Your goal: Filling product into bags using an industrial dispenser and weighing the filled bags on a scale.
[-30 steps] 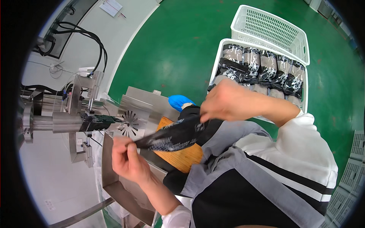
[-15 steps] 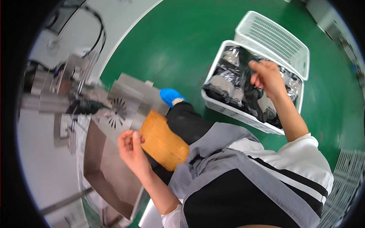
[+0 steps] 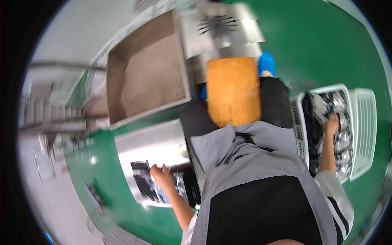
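My left hand (image 3: 162,178) reaches over a stack of dark, flat plastic bags (image 3: 145,183) on a steel table (image 3: 153,141) at my left. Its fingertips look apart, and I see nothing held between them. On my right side, my right hand (image 3: 332,124) is over a white plastic basket (image 3: 302,128) full of packed black and clear bags (image 3: 342,139). Blur hides its fingers, so whether they grip a bag does not show. An orange-brown board (image 3: 233,90) lies between my legs, in front of the grey apron.
A steel tray (image 3: 153,71) holding a grey-brown material stands ahead on the left. Beside it is a metal plate with a slotted round opening (image 3: 217,25). Another white basket (image 3: 363,130) adjoins the full one on its right. The floor (image 3: 306,36) is green.
The view has swung left, bringing the steel table and its bags into sight. My left hand has moved from beside the board to these bags; my right hand remains over the full basket.
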A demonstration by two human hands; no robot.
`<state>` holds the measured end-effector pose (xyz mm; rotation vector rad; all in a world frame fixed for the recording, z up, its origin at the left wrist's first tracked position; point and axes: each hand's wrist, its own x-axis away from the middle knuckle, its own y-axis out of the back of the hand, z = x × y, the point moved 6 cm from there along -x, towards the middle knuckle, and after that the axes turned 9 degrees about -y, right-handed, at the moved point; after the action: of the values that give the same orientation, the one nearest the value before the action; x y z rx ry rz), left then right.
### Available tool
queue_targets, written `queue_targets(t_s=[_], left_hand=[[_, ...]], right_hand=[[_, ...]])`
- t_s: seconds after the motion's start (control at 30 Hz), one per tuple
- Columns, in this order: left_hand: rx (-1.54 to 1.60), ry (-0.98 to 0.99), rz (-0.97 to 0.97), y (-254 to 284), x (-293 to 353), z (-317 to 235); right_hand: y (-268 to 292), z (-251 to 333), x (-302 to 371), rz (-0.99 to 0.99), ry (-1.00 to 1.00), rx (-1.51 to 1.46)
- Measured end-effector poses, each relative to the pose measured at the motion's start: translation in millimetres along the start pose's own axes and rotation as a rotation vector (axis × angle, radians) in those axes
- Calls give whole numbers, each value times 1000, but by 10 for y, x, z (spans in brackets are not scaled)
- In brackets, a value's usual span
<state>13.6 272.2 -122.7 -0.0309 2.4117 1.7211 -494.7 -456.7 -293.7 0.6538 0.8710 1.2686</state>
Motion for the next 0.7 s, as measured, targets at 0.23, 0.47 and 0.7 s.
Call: queue_targets(t_s=[0.23, 0.47, 0.7], left_hand=[[-269, 163, 310, -88, 1242, 277], [-53, 178, 554, 85, 1526, 29], [-231, 253, 580, -180, 1132, -59]], right_hand=[[926, 4522, 1729, 385, 552, -889], [-1492, 5733, 3643, 767, 1187, -529], [-1717, 5680, 3884, 627, 1240, -657]])
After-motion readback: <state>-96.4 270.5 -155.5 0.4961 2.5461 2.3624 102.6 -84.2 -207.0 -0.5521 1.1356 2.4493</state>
